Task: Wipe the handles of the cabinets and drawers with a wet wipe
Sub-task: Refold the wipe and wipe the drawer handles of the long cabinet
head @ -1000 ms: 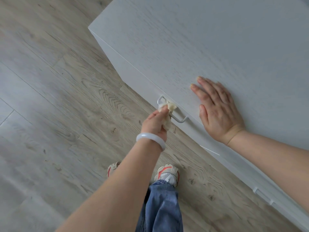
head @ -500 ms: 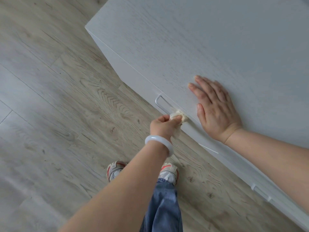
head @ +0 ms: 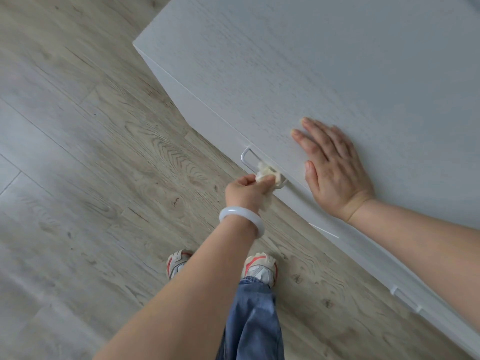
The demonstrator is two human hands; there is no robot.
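Note:
A white cabinet [head: 298, 81] stands in front of me, seen from above. A metal bar handle [head: 246, 158] sticks out of its front just under the top edge. My left hand [head: 245, 192], with a white bangle on the wrist, grips a crumpled cream wet wipe [head: 267, 174] wrapped around the right part of that handle. My right hand [head: 332, 170] lies flat, fingers straight, on the cabinet top just right of the handle. A second handle [head: 405, 300] shows lower right on the cabinet front.
Grey-brown wooden floor [head: 91, 165] fills the left and bottom of the view. My feet in white and red sneakers [head: 259, 268] and a blue jeans leg [head: 252, 323] stand close to the cabinet front.
My left hand slid the wipe along the handle from its left end toward the right end. My right hand stayed flat on the cabinet top.

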